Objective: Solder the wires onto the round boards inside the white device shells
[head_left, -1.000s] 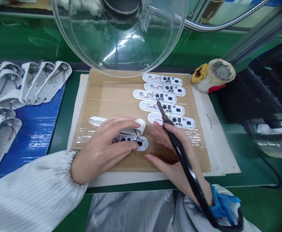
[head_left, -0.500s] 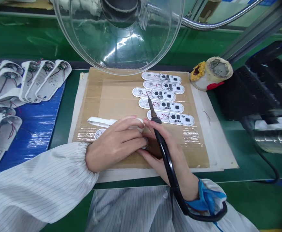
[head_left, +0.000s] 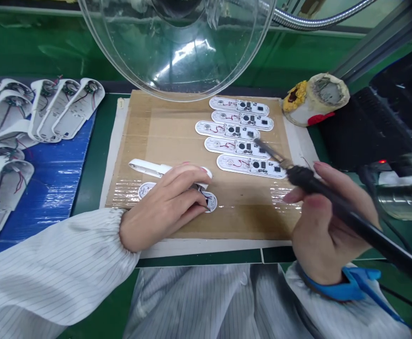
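My left hand [head_left: 167,202] is closed over a white plastic housing [head_left: 145,167] and a white circuit board [head_left: 211,202] with rounded ends. The board lies on the cardboard under my fingers, which hide its middle. Thin wires show near my fingertips. A black soldering iron [head_left: 347,214] is gripped in my right hand [head_left: 321,235], well to the right of the left one. Its metal tip points up and left, over the right ends of several finished-looking white boards [head_left: 251,165] with red wires, stacked in a staggered column.
Cardboard [head_left: 170,127] covers the work surface. Above it hangs a clear round hood [head_left: 177,89]. White housings with wires [head_left: 11,188] lie on a blue sheet [head_left: 53,183] at left. A stained pot [head_left: 307,106] and a black box [head_left: 354,117] stand at right.
My right hand has moved right, away from my left hand, carrying the soldering iron with it. The left hand stays nearly in place, and more of the board's right end now shows.
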A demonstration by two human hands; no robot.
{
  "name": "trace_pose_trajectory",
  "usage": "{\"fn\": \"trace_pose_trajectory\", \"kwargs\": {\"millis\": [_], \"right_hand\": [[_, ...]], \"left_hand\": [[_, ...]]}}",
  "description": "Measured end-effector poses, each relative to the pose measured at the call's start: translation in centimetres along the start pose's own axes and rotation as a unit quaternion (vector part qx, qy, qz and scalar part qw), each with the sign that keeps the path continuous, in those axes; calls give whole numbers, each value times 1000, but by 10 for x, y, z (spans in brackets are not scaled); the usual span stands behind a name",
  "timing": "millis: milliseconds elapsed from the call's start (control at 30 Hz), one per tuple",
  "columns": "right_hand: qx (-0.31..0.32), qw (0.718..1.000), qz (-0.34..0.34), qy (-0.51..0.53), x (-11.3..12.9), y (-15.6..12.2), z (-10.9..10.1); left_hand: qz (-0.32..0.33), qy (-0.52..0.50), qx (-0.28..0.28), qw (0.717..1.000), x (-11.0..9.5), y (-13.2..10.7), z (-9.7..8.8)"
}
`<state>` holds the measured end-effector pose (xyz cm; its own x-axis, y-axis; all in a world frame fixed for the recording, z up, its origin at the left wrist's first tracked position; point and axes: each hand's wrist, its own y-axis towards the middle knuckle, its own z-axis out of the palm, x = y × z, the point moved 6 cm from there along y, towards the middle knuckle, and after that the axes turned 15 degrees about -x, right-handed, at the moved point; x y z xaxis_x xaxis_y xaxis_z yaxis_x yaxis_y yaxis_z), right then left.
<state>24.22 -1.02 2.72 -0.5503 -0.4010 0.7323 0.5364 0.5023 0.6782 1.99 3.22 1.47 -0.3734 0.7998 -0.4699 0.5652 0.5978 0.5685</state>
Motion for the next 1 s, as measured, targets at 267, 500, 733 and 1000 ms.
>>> {"fn": "trace_pose_trajectory", "kwargs": {"millis": [267, 500, 733, 1000], "right_hand": [[57, 988, 46, 135, -7, -8, 10], [155, 979, 60, 117, 0, -19, 15], [166, 970, -6, 177, 2, -17, 21], [48, 985, 14, 162, -2, -4, 8]], "left_hand": [[-14, -12, 12, 1000, 1, -3, 1], [-22, -14, 8, 1000, 3, -2, 0], [-53, -18, 25, 998, 0, 1, 0], [-43, -24, 25, 998, -2, 3, -6]]}}
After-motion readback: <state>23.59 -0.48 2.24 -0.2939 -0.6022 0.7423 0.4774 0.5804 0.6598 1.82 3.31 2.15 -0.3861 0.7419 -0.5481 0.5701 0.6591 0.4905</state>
